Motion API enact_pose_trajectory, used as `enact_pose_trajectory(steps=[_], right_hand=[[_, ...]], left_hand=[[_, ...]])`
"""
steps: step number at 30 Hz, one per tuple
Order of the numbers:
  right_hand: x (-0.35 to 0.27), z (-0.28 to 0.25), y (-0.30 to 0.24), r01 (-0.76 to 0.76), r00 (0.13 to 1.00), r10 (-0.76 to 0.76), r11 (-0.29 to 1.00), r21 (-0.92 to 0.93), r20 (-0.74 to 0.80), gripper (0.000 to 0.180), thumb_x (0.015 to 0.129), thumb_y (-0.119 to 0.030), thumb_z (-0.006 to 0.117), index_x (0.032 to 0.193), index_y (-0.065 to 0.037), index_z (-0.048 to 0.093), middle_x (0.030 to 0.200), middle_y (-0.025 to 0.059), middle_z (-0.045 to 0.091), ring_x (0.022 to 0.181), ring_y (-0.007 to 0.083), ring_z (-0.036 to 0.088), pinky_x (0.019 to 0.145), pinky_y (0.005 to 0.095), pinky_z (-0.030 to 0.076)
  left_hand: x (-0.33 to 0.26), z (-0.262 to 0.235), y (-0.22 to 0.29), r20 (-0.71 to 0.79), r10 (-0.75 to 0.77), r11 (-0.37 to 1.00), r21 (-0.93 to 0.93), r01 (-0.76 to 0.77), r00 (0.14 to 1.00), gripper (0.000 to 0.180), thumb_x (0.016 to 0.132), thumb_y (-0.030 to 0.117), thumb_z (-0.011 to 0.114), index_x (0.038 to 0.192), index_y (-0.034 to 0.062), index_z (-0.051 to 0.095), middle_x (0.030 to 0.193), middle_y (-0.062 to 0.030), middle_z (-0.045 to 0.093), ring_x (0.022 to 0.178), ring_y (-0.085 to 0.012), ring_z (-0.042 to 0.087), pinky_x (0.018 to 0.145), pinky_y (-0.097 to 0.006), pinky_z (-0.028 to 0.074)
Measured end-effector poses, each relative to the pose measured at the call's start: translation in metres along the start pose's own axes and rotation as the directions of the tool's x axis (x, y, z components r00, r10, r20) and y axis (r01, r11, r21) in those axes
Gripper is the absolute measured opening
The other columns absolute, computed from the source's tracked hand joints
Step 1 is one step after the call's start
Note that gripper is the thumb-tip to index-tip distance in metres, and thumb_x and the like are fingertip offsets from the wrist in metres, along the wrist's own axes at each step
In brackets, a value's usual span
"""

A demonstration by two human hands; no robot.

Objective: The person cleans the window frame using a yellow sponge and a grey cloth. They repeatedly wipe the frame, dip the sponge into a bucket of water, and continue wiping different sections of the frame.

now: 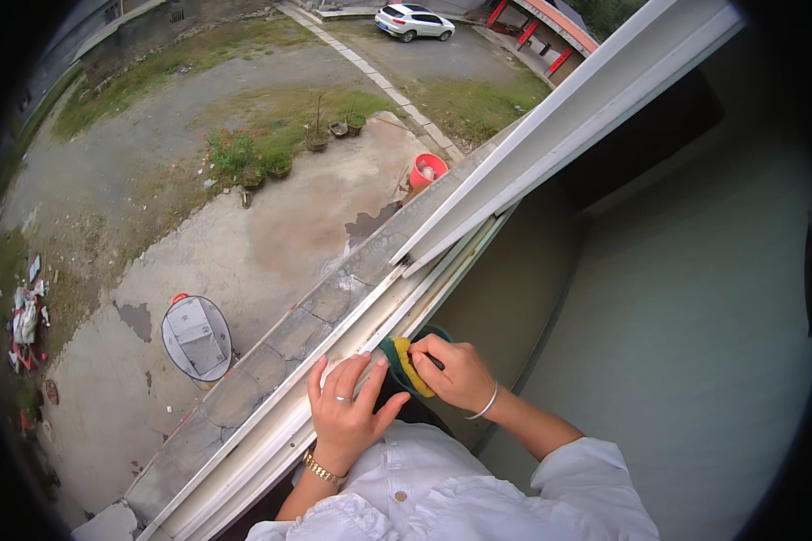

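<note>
My right hand is closed around a yellow sponge with a green scouring side, held at the inner edge of a white window track. A short black piece, like a handle end, shows between its fingers. My left hand lies on the track just left of the sponge, its fingers spread and holding nothing. It wears a ring and a gold-coloured watch; a silver bangle circles the right wrist. Under the right hand, a dark green rounded thing is mostly hidden.
A white sliding window frame rises at upper right. Outside the track runs a tiled ledge. Far below on the concrete stand a red bucket, an oval grey-covered object and plants; a white car is parked beyond.
</note>
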State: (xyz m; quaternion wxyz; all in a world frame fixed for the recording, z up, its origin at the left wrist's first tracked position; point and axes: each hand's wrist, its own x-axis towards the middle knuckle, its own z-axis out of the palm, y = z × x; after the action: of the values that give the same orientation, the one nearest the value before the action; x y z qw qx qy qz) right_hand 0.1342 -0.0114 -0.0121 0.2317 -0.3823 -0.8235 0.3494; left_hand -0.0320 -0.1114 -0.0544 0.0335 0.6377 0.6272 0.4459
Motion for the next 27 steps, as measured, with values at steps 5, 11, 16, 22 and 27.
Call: enact_pose_trajectory(steps=[5,11,16,22,27], right_hand=[[-0.017,0.016,0.032,-0.373,0.923,0.345,0.691,0.619,0.17,0.016,0.099,-0.016,0.054,0.099,-0.002,0.062,0.067,-0.0029,0.051,0.056,0.0033,0.042,0.05,0.0208,0.035],[-0.033,0.023,0.01,-0.374,0.914,0.324,0.441,0.816,0.244,0.015,0.102,-0.016,0.05,0.105,-0.003,0.055,0.07,0.0,0.051,0.056,0.0048,0.042,0.049,0.0198,0.034],[-0.021,0.022,0.008,-0.319,0.942,0.15,0.119,0.94,0.301,0.025,0.103,-0.017,0.045,0.122,-0.003,0.052,0.081,0.0065,0.056,0.065,0.0109,0.048,0.059,0.0247,0.042],[0.003,0.002,0.005,-0.304,0.952,0.098,0.424,0.853,0.29,0.032,0.102,-0.015,0.045,0.13,-0.002,0.051,0.091,0.0068,0.057,0.075,0.0112,0.053,0.065,0.0241,0.045],[0.034,-0.017,-0.028,0.051,0.958,-0.148,0.93,0.363,0.245,0.026,0.098,-0.009,0.056,0.121,-0.001,0.062,0.095,0.0086,0.064,0.076,0.0176,0.061,0.071,0.0279,0.051]], left_hand=[[-0.007,0.004,-0.008,0.109,0.093,0.991,0.086,-0.103,0.99,0.059,0.074,0.048,0.079,0.117,0.0101,0.067,0.104,-0.0026,0.066,0.097,-0.0196,0.063,0.105,-0.048,0.037],[-0.009,-0.012,0.0,0.035,0.077,0.997,0.008,-0.077,0.996,0.064,0.069,0.044,0.085,0.121,0.0109,0.066,0.119,-0.0134,0.06,0.109,-0.0287,0.061,0.1,-0.048,0.044],[-0.016,0.011,0.009,-0.111,0.033,0.981,-0.185,-0.053,0.993,0.075,0.067,0.026,0.09,0.133,0.0115,0.056,0.145,-0.0207,0.04,0.126,-0.04,0.052,0.097,-0.045,0.051],[-0.005,0.027,0.003,-0.139,-0.04,0.925,-0.38,-0.016,0.99,0.068,0.075,-0.001,0.081,0.135,0.0087,0.051,0.146,-0.0234,0.036,0.114,-0.036,0.063,0.084,-0.037,0.06],[0.031,0.007,0.001,-0.002,-0.447,0.501,-0.829,0.248,0.895,0.081,0.076,-0.009,0.069,0.147,0.0078,0.033,0.134,-0.0145,0.044,0.111,-0.0219,0.061,0.086,-0.029,0.056]])
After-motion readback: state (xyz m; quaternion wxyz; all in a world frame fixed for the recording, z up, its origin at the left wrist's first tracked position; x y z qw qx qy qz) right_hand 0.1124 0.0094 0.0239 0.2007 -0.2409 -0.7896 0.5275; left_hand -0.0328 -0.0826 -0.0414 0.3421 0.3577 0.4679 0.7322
